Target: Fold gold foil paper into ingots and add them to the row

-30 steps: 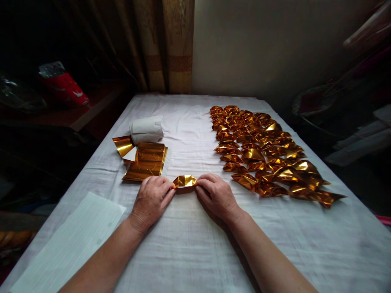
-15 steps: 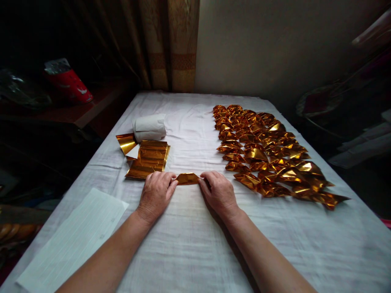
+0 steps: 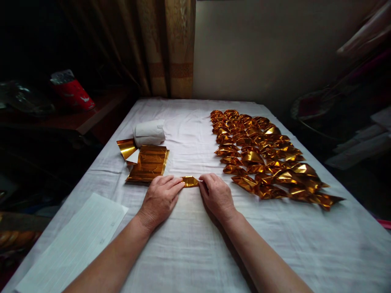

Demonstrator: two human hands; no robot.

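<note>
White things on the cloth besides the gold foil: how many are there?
2. A white roll lies at the far left, just behind the stack of gold sheets. A white lined paper sheet lies at the near left edge, beside the left forearm. Others may be hidden.

Dim, sharp centre; dark, wide-angle-stretched edges.

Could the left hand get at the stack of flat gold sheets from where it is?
Probably yes: the left hand lies just short of the stack of gold sheets, with only bare white cloth between, though its fingertips press the folded gold piece.
</note>
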